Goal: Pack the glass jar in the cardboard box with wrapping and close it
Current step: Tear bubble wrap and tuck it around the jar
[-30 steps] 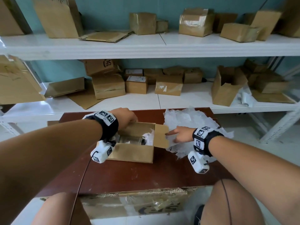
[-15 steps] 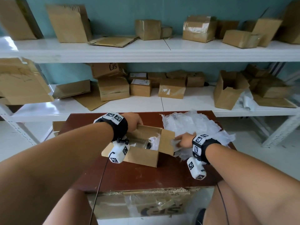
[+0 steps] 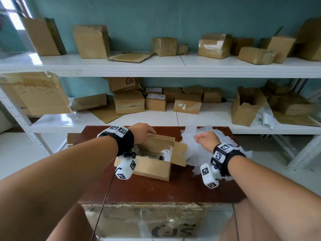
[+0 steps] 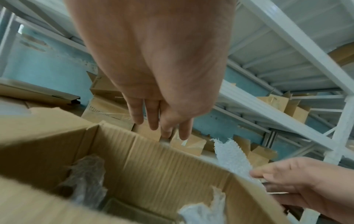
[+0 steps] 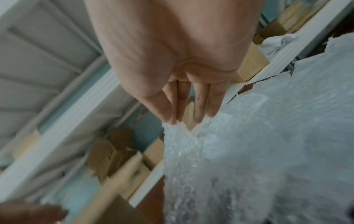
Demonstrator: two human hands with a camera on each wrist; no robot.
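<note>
Reaching over the open cardboard box [image 3: 152, 166], the left hand [image 3: 141, 132] has its fingers [image 4: 151, 118] stretched out fairly straight, and they rest on the top edge of the box's far wall; the thumb is tucked out of sight, so whether it pinches that edge cannot be told. Over on the other side, the right hand [image 3: 205, 139] has its fingertips [image 5: 198, 116] drawn together on the top edge of the bubble wrap [image 3: 196, 150], pinching a peak of the sheet and holding it up off the table. That wrap is a big crumpled white heap just beside the box's right-hand flap [image 3: 178, 155], which stands folded outward and touches the sheet.

Down inside the box lies the glass jar [image 3: 150, 154], on its side at the bottom, clear glass with a dark end toward the right, partly hidden behind the left wrist camera. A smaller wad of white wrapping [image 3: 165, 153] sits in the box against the right wall, next to the jar. From the left wrist view another crinkled clear piece [image 4: 86, 178] sits in the left corner of the box.

All of it sits on a dark red-brown table [image 3: 156, 188], with white shelves [image 3: 173, 66] behind loaded with more cardboard boxes.
</note>
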